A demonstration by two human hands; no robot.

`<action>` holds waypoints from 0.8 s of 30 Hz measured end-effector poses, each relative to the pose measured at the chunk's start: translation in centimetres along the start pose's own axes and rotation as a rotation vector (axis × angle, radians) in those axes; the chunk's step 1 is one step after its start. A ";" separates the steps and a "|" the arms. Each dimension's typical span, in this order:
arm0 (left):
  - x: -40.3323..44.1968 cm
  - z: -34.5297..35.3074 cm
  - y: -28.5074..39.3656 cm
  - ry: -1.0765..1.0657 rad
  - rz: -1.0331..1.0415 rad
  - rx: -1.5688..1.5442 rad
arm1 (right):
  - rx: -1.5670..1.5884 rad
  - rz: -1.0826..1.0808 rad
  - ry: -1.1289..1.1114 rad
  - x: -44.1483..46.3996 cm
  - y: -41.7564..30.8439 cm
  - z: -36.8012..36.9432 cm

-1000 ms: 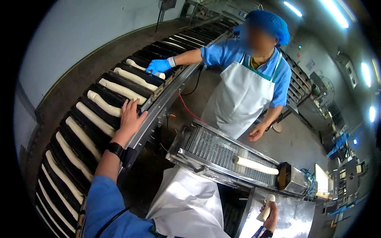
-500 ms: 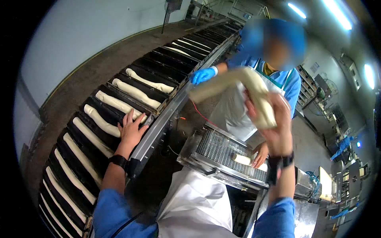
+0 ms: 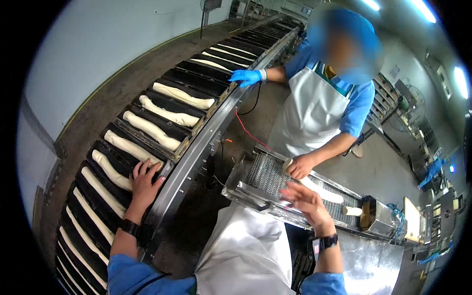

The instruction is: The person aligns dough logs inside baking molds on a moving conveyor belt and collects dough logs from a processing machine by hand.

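My left hand (image 3: 144, 183) rests with spread fingers on the near end of a long dough strip (image 3: 132, 149) lying in a black tray. Over the near edge of the metal mesh conveyor (image 3: 265, 172) is my right hand (image 3: 307, 202), fingers apart, holding nothing. Just beyond it, a co-worker's bare hand (image 3: 301, 166) grips the end of a dough roll (image 3: 322, 191) on the mesh. The co-worker's blue-gloved hand (image 3: 247, 77) touches the rail side of the tray line.
Black trays (image 3: 194, 81), many holding dough strips, run from lower left to the far back along a metal rail (image 3: 196, 137). A short dough piece (image 3: 352, 211) emerges at the metal box (image 3: 378, 220). The co-worker (image 3: 317, 105) stands across the conveyor.
The dough that my right hand held aloft is gone from it, and the hand is lower, over the conveyor. The tray row has shifted slightly. Another dough piece shows by the box.
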State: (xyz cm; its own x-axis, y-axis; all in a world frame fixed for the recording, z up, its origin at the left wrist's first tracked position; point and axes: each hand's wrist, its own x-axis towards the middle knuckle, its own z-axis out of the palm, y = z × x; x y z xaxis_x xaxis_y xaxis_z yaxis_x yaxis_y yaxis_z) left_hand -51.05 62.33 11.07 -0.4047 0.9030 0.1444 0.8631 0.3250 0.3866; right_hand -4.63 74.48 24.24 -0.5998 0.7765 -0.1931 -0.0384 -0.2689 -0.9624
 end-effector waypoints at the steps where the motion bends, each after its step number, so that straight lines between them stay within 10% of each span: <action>1: -0.7 0.0 -0.1 -0.010 -0.021 0.019 | 0.020 0.025 0.104 -2.1 1.9 -2.0; 8: -2.5 -2.1 2.5 0.104 -0.187 0.154 | 0.197 -0.118 0.754 -14.0 9.4 -7.3; 15: 6.7 1.7 7.2 0.253 0.253 -0.023 | 0.302 -0.185 0.828 -16.9 10.5 -7.8; 24: 13.5 3.8 8.7 0.006 -0.015 0.114 | 0.083 -0.040 0.804 -13.7 10.6 -7.9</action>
State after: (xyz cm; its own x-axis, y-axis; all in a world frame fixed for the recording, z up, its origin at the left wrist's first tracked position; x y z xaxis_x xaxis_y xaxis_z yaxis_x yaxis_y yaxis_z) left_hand -47.83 78.38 12.94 -0.4197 0.8960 0.1450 0.8853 0.3689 0.2830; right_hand 9.52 65.51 15.12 0.1604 0.9501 -0.2674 -0.1255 -0.2490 -0.9603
